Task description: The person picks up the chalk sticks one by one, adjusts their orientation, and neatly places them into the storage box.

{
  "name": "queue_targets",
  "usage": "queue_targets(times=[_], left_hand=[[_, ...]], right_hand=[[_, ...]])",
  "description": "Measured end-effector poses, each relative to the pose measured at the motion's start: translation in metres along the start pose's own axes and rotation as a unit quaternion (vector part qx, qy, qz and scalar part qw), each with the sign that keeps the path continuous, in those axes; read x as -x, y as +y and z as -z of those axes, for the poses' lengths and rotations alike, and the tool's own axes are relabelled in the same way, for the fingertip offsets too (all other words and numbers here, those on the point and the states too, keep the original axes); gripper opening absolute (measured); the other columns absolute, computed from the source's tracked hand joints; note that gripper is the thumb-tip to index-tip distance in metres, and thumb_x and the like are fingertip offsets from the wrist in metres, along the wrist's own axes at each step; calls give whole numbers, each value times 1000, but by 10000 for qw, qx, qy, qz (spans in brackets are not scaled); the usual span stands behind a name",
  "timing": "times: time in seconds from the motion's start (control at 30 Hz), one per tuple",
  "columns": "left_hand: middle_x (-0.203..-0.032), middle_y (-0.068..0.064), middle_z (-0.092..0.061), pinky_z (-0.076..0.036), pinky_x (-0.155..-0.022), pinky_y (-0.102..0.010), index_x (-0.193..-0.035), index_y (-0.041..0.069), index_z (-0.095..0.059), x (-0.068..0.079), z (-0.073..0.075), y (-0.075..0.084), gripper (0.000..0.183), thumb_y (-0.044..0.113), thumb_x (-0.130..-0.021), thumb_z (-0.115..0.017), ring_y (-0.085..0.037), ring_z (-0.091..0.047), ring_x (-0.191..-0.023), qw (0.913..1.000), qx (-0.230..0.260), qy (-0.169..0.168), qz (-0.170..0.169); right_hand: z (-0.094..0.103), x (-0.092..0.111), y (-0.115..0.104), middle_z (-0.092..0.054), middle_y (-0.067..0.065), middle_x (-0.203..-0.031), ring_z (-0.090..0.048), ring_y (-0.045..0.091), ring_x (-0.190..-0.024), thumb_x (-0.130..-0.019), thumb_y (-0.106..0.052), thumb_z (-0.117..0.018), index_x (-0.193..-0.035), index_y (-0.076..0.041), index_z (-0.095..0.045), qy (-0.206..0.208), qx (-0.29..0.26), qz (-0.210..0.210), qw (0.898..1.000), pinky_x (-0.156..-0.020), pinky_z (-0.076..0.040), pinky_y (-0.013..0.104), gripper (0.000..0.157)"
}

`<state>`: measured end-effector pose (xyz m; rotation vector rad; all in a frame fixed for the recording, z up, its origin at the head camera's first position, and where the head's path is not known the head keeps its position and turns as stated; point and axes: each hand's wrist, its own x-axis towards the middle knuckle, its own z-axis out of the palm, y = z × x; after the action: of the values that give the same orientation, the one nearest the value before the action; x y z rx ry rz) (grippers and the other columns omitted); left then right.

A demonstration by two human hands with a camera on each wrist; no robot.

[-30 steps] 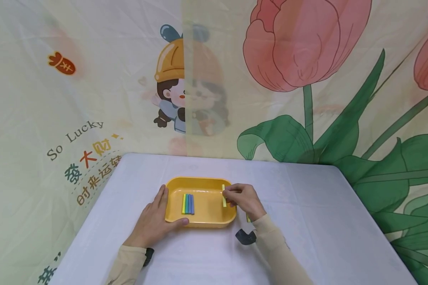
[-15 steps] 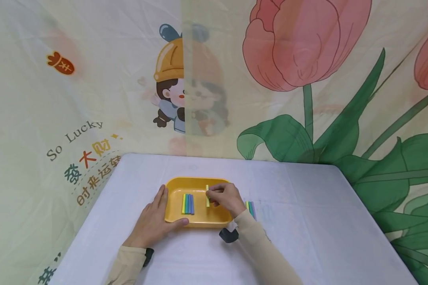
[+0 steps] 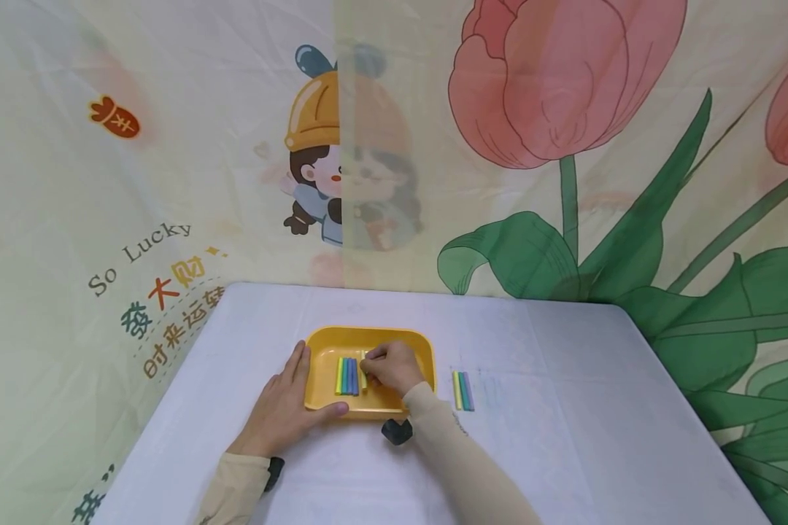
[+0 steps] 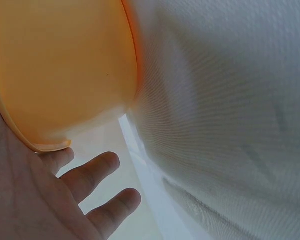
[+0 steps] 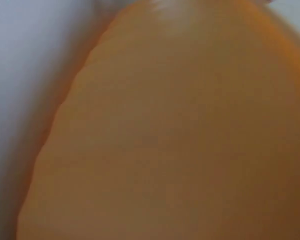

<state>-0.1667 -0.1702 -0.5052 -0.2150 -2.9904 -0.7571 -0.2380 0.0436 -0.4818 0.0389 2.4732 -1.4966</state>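
Note:
A yellow plastic tray (image 3: 424, 357) lies on the table. My left hand (image 3: 277, 405) rests against its left end, fingers straight along the side and thumb at the front rim; the left wrist view shows the fingers (image 4: 92, 175) spread beside the rim. Inside the tray, several chalk sticks (image 3: 346, 376) in yellow, green and blue lie side by side. Just right of that row, my right hand (image 3: 395, 367) pinches a pale yellow chalk stick (image 3: 364, 382), held parallel to the others. Whether it touches the tray floor I cannot tell. The right wrist view is blurred tray surface (image 5: 165, 140).
To the right of the tray, a short row of chalk sticks (image 3: 462, 391), yellow, green and purple, lies on the white tablecloth (image 3: 551, 423). Faint chalk marks show beside them. A printed curtain (image 3: 394, 146) hangs behind the table's far edge.
My right hand has moved left across the tray with the pale yellow chalk stick, from the right end to beside the row. The chalk on the table has come into full view. My left hand stays put.

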Motion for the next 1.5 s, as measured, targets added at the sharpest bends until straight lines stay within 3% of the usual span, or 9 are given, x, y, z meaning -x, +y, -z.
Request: queue_targets(times=[0.27, 0.53, 0.9, 1.27, 1.5], left_hand=[[-170, -14, -3, -31, -114, -60, -163, 4, -5, -1, 2, 0, 129, 82, -78, -62, -41, -34, -144, 10000, 31, -38, -9], [-170, -14, -2, -31, -114, -60, -163, 4, -5, -1, 2, 0, 130, 83, -78, -62, -42, -35, -143, 10000, 29, -79, 28], [-170, -14, -4, -31, -114, -60, -162, 3, -7, -1, 2, 1, 128, 82, -78, -63, -41, -35, -143, 10000, 69, -10, -16], [-169, -16, -5, -33, -113, -61, -162, 1, -7, 0, 0, 2, 128, 81, -79, -63, -42, -37, -142, 10000, -1, 1, 3], [-170, -15, -5, -32, -114, -60, -162, 2, -6, 0, 0, 2, 129, 82, -78, -62, -42, -37, -142, 10000, -56, 19, 23]], right_hand=[[-9, -6, -1, -68, 1, -72, -62, 13, -66, -86, -17, -80, -88, -7, -75, -4, 644, 55, 9979, -59, -52, 23, 11], [-15, -10, 0, -67, 1, -74, -62, 15, -68, -88, -15, -80, -87, -6, -76, -41, 598, -203, 9980, -60, -54, 23, 10], [-12, -6, -1, -67, 2, -73, -63, 15, -66, -88, -16, -80, -89, -6, -76, 11, 576, -132, 9983, -59, -54, 24, 10], [-1, 8, 4, -67, -2, -81, -61, 14, -73, -87, -23, -79, -90, -11, -75, 175, 670, 177, 9974, -65, -55, 25, 14], [24, 32, -1, -68, 0, -82, -65, 18, -71, -91, -27, -74, -99, -11, -73, 221, 250, 258, 9991, -65, -57, 30, 17]])
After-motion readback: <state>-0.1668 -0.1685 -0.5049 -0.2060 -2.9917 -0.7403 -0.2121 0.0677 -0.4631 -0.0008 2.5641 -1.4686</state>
